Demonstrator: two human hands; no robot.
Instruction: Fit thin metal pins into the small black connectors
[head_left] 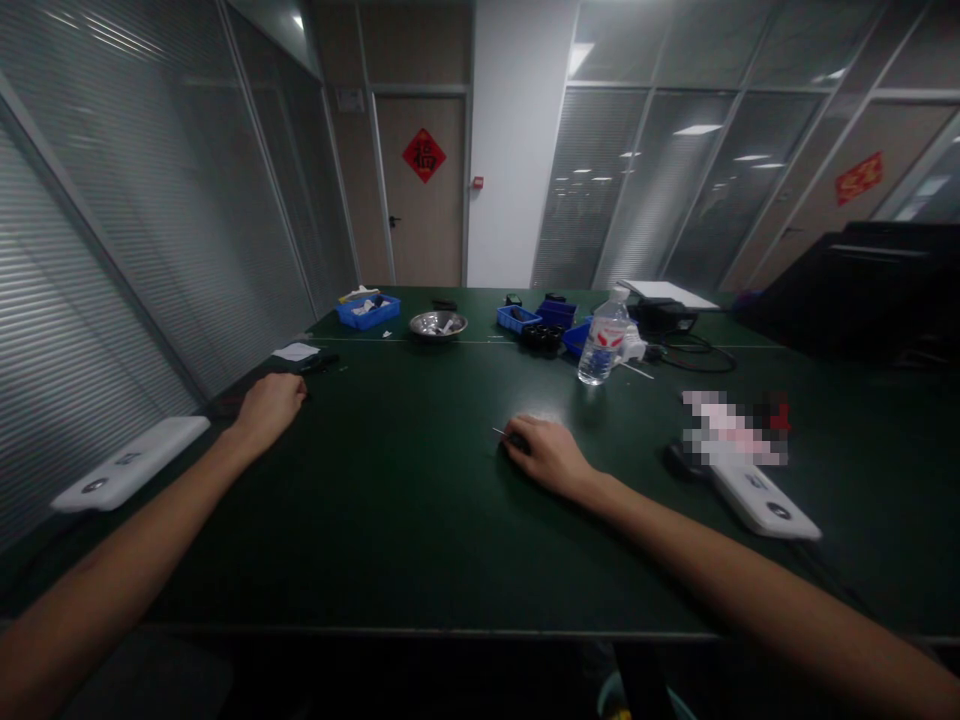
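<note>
My right hand [546,456] rests low over the middle of the green table, fingers closed around a dark-handled tool [519,441]. A thin metal shaft, like that of a small screwdriver, sticks out of it to the left. Farther left, my left hand [271,402] is on the table with its fingers curled in. What it grips, if anything, is hidden behind the knuckles. Just beyond that hand are a small black item [321,363] and a white paper [296,352].
Across the back stand a blue tray [369,312], a metal bowl [422,326], several blue bins and a water bottle [602,340]. White box-shaped devices lie left [133,466] and right [761,500]. A black monitor [870,290] stands at the right. The table's front edge [420,630] runs below my arms.
</note>
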